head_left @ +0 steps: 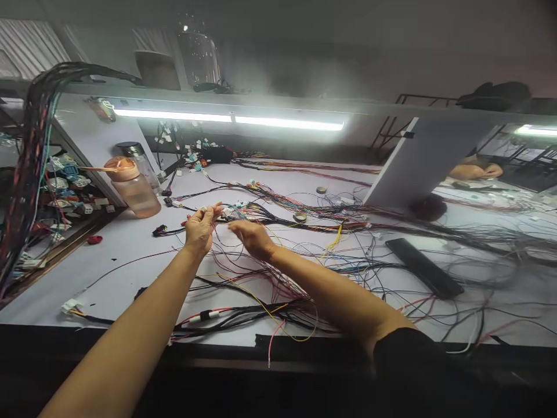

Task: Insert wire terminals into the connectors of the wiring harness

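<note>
A worker's two bare hands meet over a white tabletop (148, 238) covered in loose wires. The left hand (200, 232) is raised, thumb and fingertips pinched narrow on a small pale piece (204, 208), too small to identify; the grip suggests care with something fine. The right hand (252, 237) is just beside it, fingers curled together; whether they hold a wire I cannot tell. A black-wrapped wiring harness (272, 219) lies just behind the hands, mid-table, stretched sideways, probably to keep its connector end close to the fingers. A tape roll (300, 221) lies flat near the harness, likely for easy reach. A peach-lidded water bottle (137, 194) stands toward the left, seemingly clear of the wires. A tube light (287, 123) under the shelf probably serves to brighten the work. At far right, a co-worker's hand (472, 172) shows.
</note>
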Available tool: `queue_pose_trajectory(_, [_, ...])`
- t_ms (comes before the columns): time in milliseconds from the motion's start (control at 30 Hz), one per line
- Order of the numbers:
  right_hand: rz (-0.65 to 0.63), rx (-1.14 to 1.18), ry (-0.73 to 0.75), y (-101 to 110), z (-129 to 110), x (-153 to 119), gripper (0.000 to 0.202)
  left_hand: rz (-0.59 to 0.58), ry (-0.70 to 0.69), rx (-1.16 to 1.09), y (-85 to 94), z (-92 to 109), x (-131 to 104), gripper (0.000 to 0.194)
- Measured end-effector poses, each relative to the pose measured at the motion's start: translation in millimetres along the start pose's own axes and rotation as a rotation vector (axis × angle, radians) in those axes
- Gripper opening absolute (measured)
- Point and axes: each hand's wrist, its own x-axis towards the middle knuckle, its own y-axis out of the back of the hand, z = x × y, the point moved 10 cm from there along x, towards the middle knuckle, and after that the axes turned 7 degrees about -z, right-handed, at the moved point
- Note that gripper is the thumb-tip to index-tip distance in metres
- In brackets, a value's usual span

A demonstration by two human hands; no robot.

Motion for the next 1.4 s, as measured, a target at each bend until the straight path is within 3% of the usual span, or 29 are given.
queue_pose_trajectory(167, [0.276, -0.078, 0.069, 113.2, 3.8, -33.9, 0.027, 0.129, 0.133, 0.037, 42.1, 9.4, -14.5, 0.014])
queue_pose_trajectory(233, [0.252, -0.197, 0.076, 141.8, 5.8, -57.0, 0.027, 0.164, 0.139, 0.03, 61.2, 25.6, -24.1, 0.015])
queue_pose_trajectory(333, [0.081, -0.328, 0.086, 153.6, 7.3, -97.8, 0.029, 0.193, 0.1, -0.012, 84.3, 49.6, -47.4, 0.011])
queue_pose_trajectory(433, [-0.086, -0.371, 0.064, 141.0, 9.6, -141.7, 0.033, 0.224, 0.063, -0.025, 101.9, 56.0, -82.2, 0.007])
queue_pose_trajectory(533, [-0.211, -0.377, 0.006, 113.7, 15.9, -177.7, 0.033, 0.321, 0.047, -0.026, 124.6, 44.9, -119.9, 0.004])
queue_pose_trajectory(700, [-0.32, -0.396, -0.092, 74.1, 28.9, -200.9, 0.03, 0.463, 0.013, -0.019, 162.3, 31.0, -156.4, 0.012])
queue_pose_trajectory(867, [-0.299, -0.413, -0.204, 76.3, 26.8, -175.7, 0.022, 0.428, -0.152, 0.066, 162.7, 53.3, -160.6, 0.03])
queue_pose_trajectory(933, [-0.283, -0.376, -0.169, 72.0, 8.3, -157.2, 0.041, 0.43, -0.17, 0.07, 158.6, 56.2, -161.9, 0.032])
queue_pose_trajectory(1033, [-0.267, -0.256, -0.044, 45.0, -31.5, -125.9, 0.056, 0.445, -0.144, 0.058, 154.2, 52.9, -164.8, 0.028])
queue_pose_trajectory(1133, [-0.235, -0.197, 0.033, 6.1, -60.0, -96.9, 0.05, 0.44, -0.115, 0.034, 149.2, 50.7, -169.8, 0.017])
queue_pose_trajectory(1267, [-0.267, -0.193, 0.085, -37.1, -72.4, -77.4, 0.028, 0.435, -0.084, -0.005, 142.1, 51.7, -181.1, 0.01])
queue_pose_trajectory(1400, [-0.327, -0.191, 0.104, -45.8, -68.1, -81.8, 0.027, 0.49, -0.018, -0.086, 141.1, 43.5, -190.9, 0.006])
